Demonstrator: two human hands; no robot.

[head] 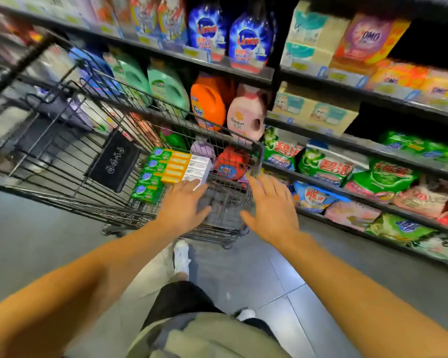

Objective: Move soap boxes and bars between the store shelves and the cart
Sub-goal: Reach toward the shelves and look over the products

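Bright, even store light falls from overhead, and the floor (243, 267) tiles carry a pale sheen. Shadow pools deep in the shelves (321, 73), black at the upper right. Motion blur smears nearly everything, worst toward the upper left, where the cart (62, 140) wires streak. Labels on the bottles (248, 40) read soft. The wide lens bows the shelf lines and stretches both forearms at the lower corners.

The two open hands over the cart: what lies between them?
In the head view, between left hand and right hand, only the dark wire cart basket shows.
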